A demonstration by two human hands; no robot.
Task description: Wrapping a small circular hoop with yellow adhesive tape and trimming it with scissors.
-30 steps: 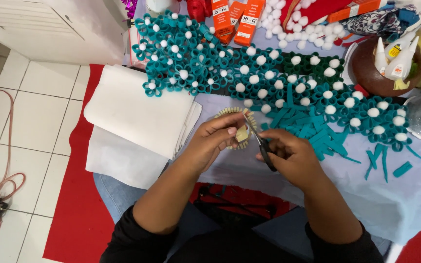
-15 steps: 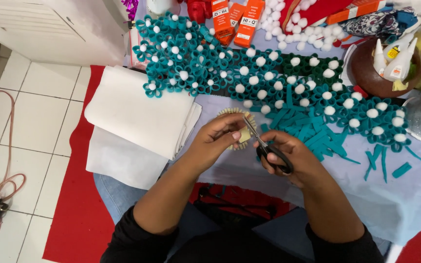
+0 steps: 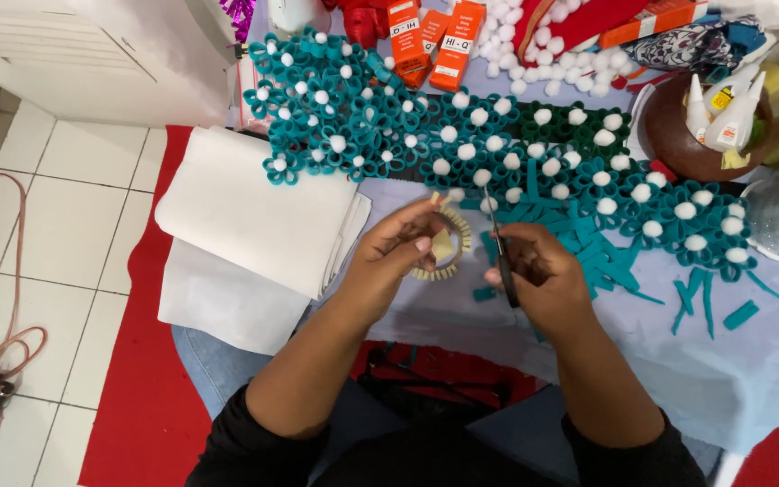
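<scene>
Left hand [image 3: 389, 257] grips fringed cream ring [image 3: 444, 245]; right hand [image 3: 534, 275] grips scissors [image 3: 500, 252]; orange boxes [image 3: 430, 36] behind.

Teal felt flowers [image 3: 498, 153] crowd the far side; white sheets [image 3: 254, 216] block left; near cloth [image 3: 462, 316] lies open.

Cream-yellow fringed ring [image 3: 444, 245], pinched in the left hand [image 3: 396, 255]. Black-handled scissors [image 3: 501, 257] in the right hand [image 3: 538, 278]. Teal felt flowers [image 3: 367, 126] dotted with white pompom centres; a dark green patch of flowers [image 3: 570, 126] among them. Teal felt strips [image 3: 608, 266] on a pale lilac cloth [image 3: 750, 361]. White stacked felt sheets [image 3: 254, 221]. Orange boxes [image 3: 430, 41] with white labels. Loose white pompoms [image 3: 556, 68]. Brown bowl [image 3: 678, 144]. Red mat [image 3: 142, 397] over white floor tiles [image 3: 56, 225]. Black sleeves [image 3: 245, 451].
</scene>
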